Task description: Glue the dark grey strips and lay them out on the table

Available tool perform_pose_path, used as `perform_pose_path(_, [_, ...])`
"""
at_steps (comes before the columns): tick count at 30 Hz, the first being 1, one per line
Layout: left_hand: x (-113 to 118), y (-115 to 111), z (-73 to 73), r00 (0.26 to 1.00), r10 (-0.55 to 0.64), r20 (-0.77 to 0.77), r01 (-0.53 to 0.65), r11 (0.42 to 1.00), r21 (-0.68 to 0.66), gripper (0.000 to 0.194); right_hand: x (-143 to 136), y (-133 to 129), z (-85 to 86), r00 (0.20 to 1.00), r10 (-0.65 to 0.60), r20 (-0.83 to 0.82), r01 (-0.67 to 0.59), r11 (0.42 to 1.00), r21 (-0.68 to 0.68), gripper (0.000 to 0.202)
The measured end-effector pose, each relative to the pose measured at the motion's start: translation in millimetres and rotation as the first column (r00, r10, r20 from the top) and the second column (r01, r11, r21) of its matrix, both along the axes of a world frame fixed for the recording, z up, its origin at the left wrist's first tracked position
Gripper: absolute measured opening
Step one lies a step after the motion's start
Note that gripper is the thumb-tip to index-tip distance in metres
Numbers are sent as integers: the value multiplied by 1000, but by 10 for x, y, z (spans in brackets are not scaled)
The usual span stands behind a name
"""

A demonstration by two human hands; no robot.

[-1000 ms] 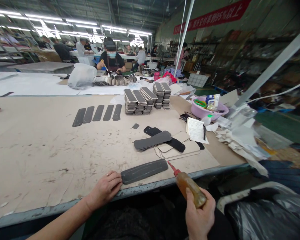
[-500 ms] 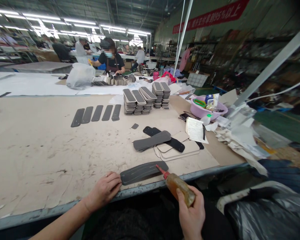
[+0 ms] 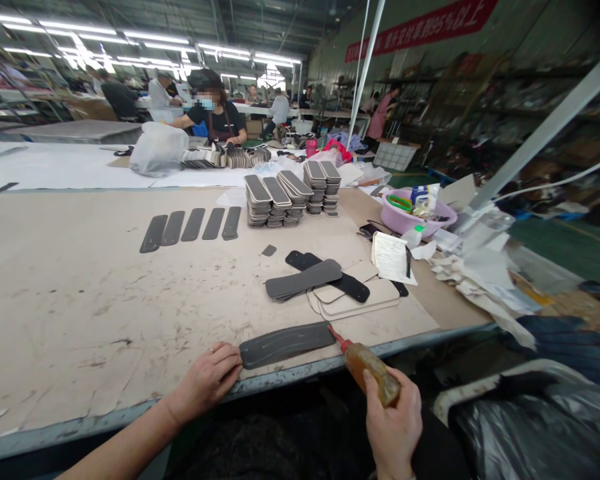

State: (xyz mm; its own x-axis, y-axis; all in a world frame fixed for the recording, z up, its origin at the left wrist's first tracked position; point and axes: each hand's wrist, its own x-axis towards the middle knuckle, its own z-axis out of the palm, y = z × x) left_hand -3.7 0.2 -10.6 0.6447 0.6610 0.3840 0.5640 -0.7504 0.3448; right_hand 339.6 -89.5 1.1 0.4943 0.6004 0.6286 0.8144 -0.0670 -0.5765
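A long dark grey strip (image 3: 287, 345) with rounded ends lies along the front edge of the table, thin pale lines running down its length. My left hand (image 3: 214, 375) is closed on the strip's left end, pinching it against the table edge. In my right hand (image 3: 396, 417) is a glue bottle (image 3: 370, 373) with amber contents, tilted so its red nozzle (image 3: 338, 337) meets the strip's right end. Just beyond lie several similar grey strips (image 3: 303, 280) in a small pile, crossing a black strip (image 3: 353, 288) and pale cut pieces (image 3: 365, 303).
Several grey strips (image 3: 193, 225) lie in a row, left of stacked pieces (image 3: 285, 200). A purple basin (image 3: 415, 223) and a written notepad (image 3: 393, 257) are at right. Across the table sits a co-worker (image 3: 223, 120). A metal pole (image 3: 545, 130) slants up at right.
My right hand has moved the bottle rightward, its nozzle shifting along the strip to the right end. The strip's right part lies lower. My left hand stays at the left end.
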Motion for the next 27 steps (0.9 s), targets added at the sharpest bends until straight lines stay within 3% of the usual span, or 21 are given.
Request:
perform_pose_path(11, [-1,-7,-17,1000,0,-11,0,1000,12,16,37,-201,-65,997,-52,-52,51,999,-10,44])
perform_pose_path(16, [26,-16,36,1000,-3,3,3,999,41,16,-24,-239,-36,996,-1,-91,-1,1000,-23,42])
perform_pose_path(22, [70,-44,135,1000,1,14,-2,998,67,19,-125,-229,-50,963,16,-268,-20,1000,-13,44])
perform_pose_path(27, [57,-6,141,1000,11,10,-12,999,51,18,-104,-207,-111,944,-7,-330,-27,995,-99,50])
